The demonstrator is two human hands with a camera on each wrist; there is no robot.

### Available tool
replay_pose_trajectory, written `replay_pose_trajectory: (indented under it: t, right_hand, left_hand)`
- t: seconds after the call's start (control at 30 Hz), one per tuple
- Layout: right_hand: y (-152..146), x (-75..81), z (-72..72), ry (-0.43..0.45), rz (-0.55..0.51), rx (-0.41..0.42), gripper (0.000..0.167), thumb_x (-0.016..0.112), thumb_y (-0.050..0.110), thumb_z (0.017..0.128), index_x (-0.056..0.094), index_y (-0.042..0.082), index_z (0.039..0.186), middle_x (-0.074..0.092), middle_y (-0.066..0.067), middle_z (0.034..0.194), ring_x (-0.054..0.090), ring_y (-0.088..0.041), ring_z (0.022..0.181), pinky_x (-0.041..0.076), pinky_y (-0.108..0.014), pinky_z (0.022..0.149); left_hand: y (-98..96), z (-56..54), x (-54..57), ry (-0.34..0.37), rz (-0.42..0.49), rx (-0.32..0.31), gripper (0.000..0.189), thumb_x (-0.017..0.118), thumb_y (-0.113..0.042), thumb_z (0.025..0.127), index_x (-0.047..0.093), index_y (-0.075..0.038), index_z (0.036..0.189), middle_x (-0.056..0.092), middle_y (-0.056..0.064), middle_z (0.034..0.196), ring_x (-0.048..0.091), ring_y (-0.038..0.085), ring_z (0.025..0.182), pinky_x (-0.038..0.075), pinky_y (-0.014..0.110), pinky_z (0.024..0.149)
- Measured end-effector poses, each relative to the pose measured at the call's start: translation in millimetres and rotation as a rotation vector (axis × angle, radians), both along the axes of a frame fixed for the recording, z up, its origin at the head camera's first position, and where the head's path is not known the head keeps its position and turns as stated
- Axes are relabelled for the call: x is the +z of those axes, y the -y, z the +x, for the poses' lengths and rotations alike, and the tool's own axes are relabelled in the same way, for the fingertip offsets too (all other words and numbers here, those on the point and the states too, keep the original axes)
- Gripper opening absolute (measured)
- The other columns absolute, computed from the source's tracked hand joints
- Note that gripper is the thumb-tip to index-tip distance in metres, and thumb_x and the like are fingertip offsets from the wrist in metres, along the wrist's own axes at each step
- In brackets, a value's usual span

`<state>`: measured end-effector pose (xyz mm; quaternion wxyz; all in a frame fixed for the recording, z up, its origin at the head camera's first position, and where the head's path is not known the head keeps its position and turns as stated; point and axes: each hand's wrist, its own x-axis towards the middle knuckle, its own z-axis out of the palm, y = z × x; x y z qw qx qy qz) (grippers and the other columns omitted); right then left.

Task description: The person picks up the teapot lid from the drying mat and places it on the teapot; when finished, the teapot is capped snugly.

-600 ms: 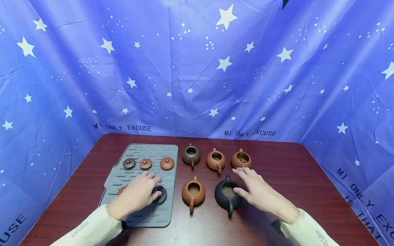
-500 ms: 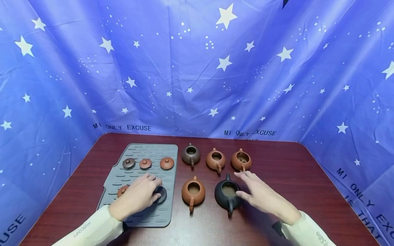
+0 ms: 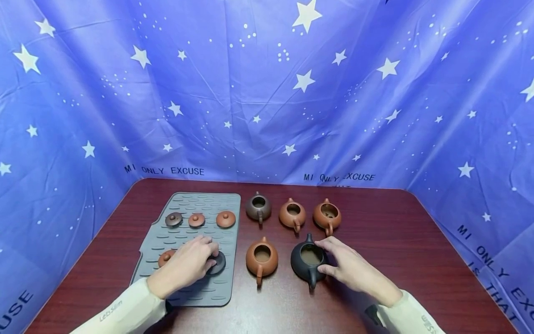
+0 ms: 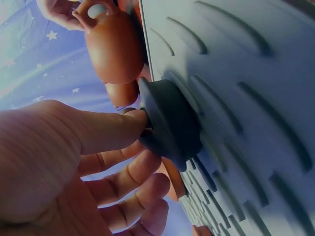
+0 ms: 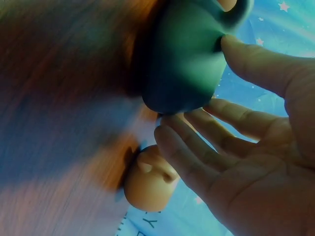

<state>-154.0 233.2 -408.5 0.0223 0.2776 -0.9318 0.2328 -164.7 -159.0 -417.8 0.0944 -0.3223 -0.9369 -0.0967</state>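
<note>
In the head view my left hand [image 3: 185, 266] is over the grey mat [image 3: 196, 297]. Its thumb and index finger pinch the knob of a black teapot lid [image 4: 172, 123], which stands at the mat surface in the left wrist view. My right hand [image 3: 354, 271] is at the right side of an open black teapot [image 3: 299, 266]. Thumb and fingers lie spread and fairly straight along that pot's rim and wall, touching or nearly so. An orange clay teapot [image 3: 269, 269] without a lid stands between the hands. Part of an orange lid [image 3: 165, 258] shows behind the left hand.
On the mat's far half lie a dark brown lid [image 3: 174, 220], a small reddish lid [image 3: 196, 220] and an orange lid [image 3: 225, 219]. Behind the black pot stand lidless teapots: one brown [image 3: 258, 213], two orange [image 3: 288, 221]. A starry blue curtain [image 3: 267, 93] encloses the table.
My right hand has drawn back slightly, then come in against the black teapot's side. The left hand's fingers have closed in on the black lid's knob. The view has tilted slightly.
</note>
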Motion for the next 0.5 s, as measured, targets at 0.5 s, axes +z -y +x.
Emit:
replay_pose_trajectory:
  t: [0.5]
  right_hand:
    - [-1.0, -3.8, 0.7, -0.008, -0.019, -0.043, 0.049, 0.077, 0.021, 0.079, 0.06, 0.004, 0.122, 0.056, 0.002, 0.114, 0.056, -0.015, 0.104, 0.045, -0.04, 0.088]
  left_hand:
    - [5.0, -3.8, -1.6, 0.02, 0.068, -0.023, 0.022, 0.08, -0.008, 0.074, 0.06, -0.017, 0.075, 0.051, -0.009, 0.077, 0.051, 0.011, 0.075, 0.047, 0.03, 0.064]
